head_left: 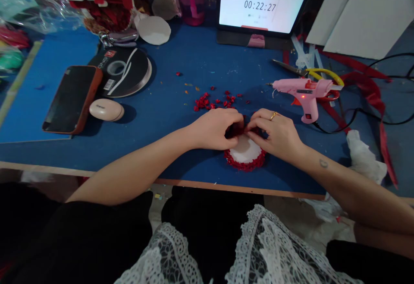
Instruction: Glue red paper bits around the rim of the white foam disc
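Two bare hands are in view, the left hand [215,128] and the right hand [277,134], with one gold ring [273,115] on the right. One white disc edged in red trim [245,153] lies under them. There is one pink glue gun [305,95], one pair of yellow-handled scissors [310,74], one phone in an orange case [71,98], one spool of ribbon [124,71], one white oval case [106,109], and one tablet showing a timer [261,2]. The small red pieces [213,100] scattered behind the hands are too many and too small to count.
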`<control>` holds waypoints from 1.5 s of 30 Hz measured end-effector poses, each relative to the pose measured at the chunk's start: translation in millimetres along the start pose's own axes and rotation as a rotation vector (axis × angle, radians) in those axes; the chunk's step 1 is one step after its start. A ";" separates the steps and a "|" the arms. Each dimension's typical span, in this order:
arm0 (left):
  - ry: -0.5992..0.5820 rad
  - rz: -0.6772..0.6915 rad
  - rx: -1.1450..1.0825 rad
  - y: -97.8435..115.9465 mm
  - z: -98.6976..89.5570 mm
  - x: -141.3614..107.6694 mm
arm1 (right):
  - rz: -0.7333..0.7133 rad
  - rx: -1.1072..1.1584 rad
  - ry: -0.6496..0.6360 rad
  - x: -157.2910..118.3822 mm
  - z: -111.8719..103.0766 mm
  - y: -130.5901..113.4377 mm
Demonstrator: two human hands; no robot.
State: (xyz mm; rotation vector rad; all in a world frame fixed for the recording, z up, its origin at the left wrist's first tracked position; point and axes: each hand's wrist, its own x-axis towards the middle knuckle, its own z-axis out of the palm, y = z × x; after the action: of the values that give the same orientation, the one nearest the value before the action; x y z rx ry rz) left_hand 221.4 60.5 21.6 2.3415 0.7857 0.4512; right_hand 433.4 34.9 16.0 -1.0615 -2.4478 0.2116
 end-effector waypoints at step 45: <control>0.014 0.009 0.022 -1.1 0.5 -0.3 | 0.104 0.247 0.160 3.0 -6.3 3.8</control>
State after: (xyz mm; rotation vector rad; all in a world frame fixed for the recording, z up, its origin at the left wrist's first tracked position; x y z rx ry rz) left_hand 221.0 60.8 20.5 2.3657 0.7914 0.4658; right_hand 437.1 39.4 21.5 -1.0534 -2.1609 0.4336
